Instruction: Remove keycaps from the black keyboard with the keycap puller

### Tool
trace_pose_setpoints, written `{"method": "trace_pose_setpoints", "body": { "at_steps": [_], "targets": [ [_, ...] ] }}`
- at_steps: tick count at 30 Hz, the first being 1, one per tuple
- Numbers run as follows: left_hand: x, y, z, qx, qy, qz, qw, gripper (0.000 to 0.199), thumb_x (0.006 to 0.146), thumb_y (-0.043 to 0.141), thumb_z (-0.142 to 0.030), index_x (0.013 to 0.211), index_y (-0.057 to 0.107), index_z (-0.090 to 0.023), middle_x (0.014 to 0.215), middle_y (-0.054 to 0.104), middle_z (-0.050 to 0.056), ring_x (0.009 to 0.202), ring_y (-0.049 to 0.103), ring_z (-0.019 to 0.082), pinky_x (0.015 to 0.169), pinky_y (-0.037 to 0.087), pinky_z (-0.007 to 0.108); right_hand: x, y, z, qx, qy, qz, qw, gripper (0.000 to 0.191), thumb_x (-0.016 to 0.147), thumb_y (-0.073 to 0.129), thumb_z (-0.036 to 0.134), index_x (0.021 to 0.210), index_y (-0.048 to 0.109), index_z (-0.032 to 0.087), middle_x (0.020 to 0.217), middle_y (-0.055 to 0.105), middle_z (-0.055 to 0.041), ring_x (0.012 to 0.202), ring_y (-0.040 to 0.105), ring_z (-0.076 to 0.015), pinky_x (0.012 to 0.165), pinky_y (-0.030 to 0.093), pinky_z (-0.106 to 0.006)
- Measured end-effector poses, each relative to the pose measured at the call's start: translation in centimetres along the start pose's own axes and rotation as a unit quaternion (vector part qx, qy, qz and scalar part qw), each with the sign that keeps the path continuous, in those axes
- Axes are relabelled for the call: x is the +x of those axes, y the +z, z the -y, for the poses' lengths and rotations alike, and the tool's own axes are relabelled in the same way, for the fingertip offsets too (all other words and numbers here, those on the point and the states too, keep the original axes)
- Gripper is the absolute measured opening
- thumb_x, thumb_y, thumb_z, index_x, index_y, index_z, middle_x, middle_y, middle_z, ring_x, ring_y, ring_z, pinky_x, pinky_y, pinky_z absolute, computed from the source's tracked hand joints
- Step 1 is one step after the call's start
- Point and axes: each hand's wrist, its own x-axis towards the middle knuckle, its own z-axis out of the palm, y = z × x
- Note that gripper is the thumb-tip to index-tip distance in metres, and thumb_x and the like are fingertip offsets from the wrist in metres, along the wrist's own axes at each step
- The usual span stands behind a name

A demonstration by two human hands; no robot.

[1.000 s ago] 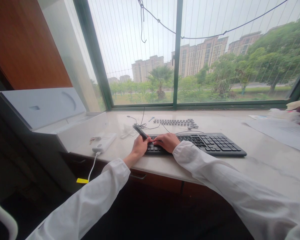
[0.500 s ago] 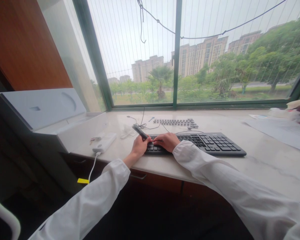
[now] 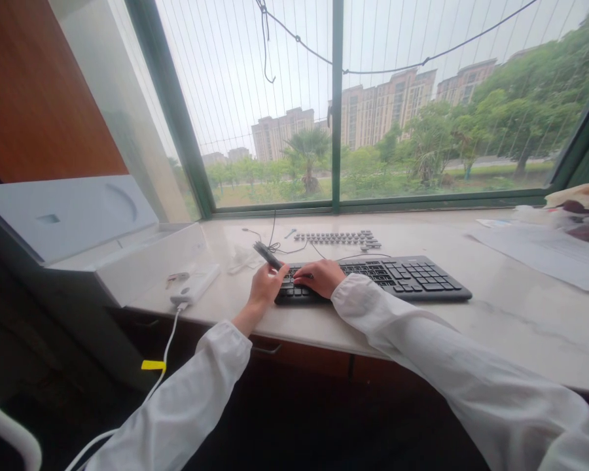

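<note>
A black keyboard [image 3: 422, 278] lies on the white tabletop, with many of its keycaps off in the middle and left areas. In my left hand [image 3: 266, 286], closed at the keyboard's left end, is a slim black brush [image 3: 269, 255], its bristle-like tip pointing up and left. My right hand [image 3: 324, 276] rests over the left part of the keyboard, fingertips bent together on the keys near my left thumb. Whatever lies under those fingers is hidden. Behind the keyboard, loose keycaps [image 3: 334, 237] are laid out in rows.
At the left stands an open white box [image 3: 157, 255]. A white power strip [image 3: 196, 284] with a cord lies beside it, keys on top. A small blue tool [image 3: 290, 233] and thin cables [image 3: 275, 247] lie near the window. Papers [image 3: 544, 252] cover the right side.
The whole view has swung slightly to the right, so everything sits further left. Both hands stay at the keyboard's left end, with only slight finger movement.
</note>
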Motion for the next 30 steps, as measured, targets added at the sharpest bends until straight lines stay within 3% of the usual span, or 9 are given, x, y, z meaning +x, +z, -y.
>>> {"method": "trace_pose_setpoints", "body": {
  "at_steps": [4, 7, 11, 15, 19, 26, 30],
  "targets": [
    [0.6, -0.1, -0.3, 0.056, -0.017, -0.003, 0.998, 0.031, 0.074, 0.063, -0.045, 0.088, 0.071, -0.019, 0.080, 0.071, 0.005, 0.075, 0.063, 0.020, 0.068, 0.044, 0.027, 0.0, 0.1, 0.0, -0.001, 0.000, -0.001, 1.000, 0.031, 0.084, 0.054, 0.056, 0.097, 0.073, 0.036, 0.096, 0.073, 0.0020, 0.092, 0.066, -0.0185, 0.076, 0.044, -0.026],
    [1.1, 0.1, -0.8, 0.120, -0.017, 0.019, 0.992, 0.028, 0.076, 0.059, -0.042, 0.073, 0.070, -0.016, 0.069, 0.069, 0.006, 0.069, 0.064, 0.021, 0.061, 0.041, 0.026, 0.1, 0.1, 0.0, -0.006, -0.004, -0.002, 1.000, 0.030, 0.085, 0.054, 0.056, 0.096, 0.073, 0.036, 0.095, 0.073, 0.0017, 0.091, 0.066, -0.0185, 0.076, 0.044, -0.026],
    [1.2, 1.0, -1.6, 0.209, 0.013, 0.001, 0.978, 0.031, 0.082, 0.051, -0.040, 0.069, 0.066, -0.015, 0.068, 0.068, 0.010, 0.067, 0.064, 0.022, 0.060, 0.040, 0.027, 0.1, 0.0, 0.0, -0.008, -0.003, 0.000, 1.000, 0.030, 0.084, 0.054, 0.055, 0.096, 0.074, 0.036, 0.096, 0.073, 0.0015, 0.091, 0.066, -0.0184, 0.076, 0.044, -0.025],
    [0.9, 2.0, -1.8, 0.215, 0.048, -0.039, 0.975, 0.030, 0.085, 0.045, -0.037, 0.083, 0.066, -0.016, 0.080, 0.070, 0.011, 0.078, 0.065, 0.023, 0.064, 0.041, 0.027, 0.0, 0.1, 0.0, -0.010, 0.002, -0.005, 1.000, 0.032, 0.082, 0.055, 0.058, 0.096, 0.073, 0.036, 0.094, 0.073, 0.0023, 0.089, 0.066, -0.0189, 0.073, 0.044, -0.026],
    [0.7, 2.3, -1.6, 0.204, 0.053, -0.048, 0.976, 0.031, 0.086, 0.044, -0.037, 0.085, 0.065, -0.016, 0.079, 0.070, 0.010, 0.078, 0.065, 0.023, 0.064, 0.041, 0.027, -0.1, 0.3, -0.1, -0.002, -0.001, -0.014, 1.000, 0.034, 0.080, 0.056, 0.062, 0.095, 0.073, 0.036, 0.095, 0.073, 0.0031, 0.091, 0.066, -0.0196, 0.072, 0.044, -0.026],
    [0.9, 2.2, -1.2, 0.222, 0.008, -0.060, 0.973, 0.039, 0.087, 0.038, -0.038, 0.078, 0.068, -0.016, 0.079, 0.071, 0.013, 0.079, 0.066, 0.026, 0.067, 0.042, 0.030, -0.1, 0.4, -0.3, 0.016, -0.029, -0.008, 0.999, 0.024, 0.089, 0.052, 0.039, 0.099, 0.073, 0.034, 0.102, 0.072, 0.0037, 0.094, 0.066, -0.0165, 0.079, 0.045, -0.025],
    [1.0, 2.3, -1.0, 0.232, -0.004, -0.061, 0.971, 0.042, 0.087, 0.037, -0.040, 0.079, 0.070, -0.016, 0.082, 0.072, 0.015, 0.081, 0.066, 0.027, 0.068, 0.042, 0.031, -0.2, 0.3, -0.3, 0.006, -0.031, -0.013, 0.999, 0.024, 0.090, 0.050, 0.037, 0.099, 0.073, 0.034, 0.102, 0.072, 0.0047, 0.094, 0.066, -0.0167, 0.079, 0.046, -0.025]
  ]
}}
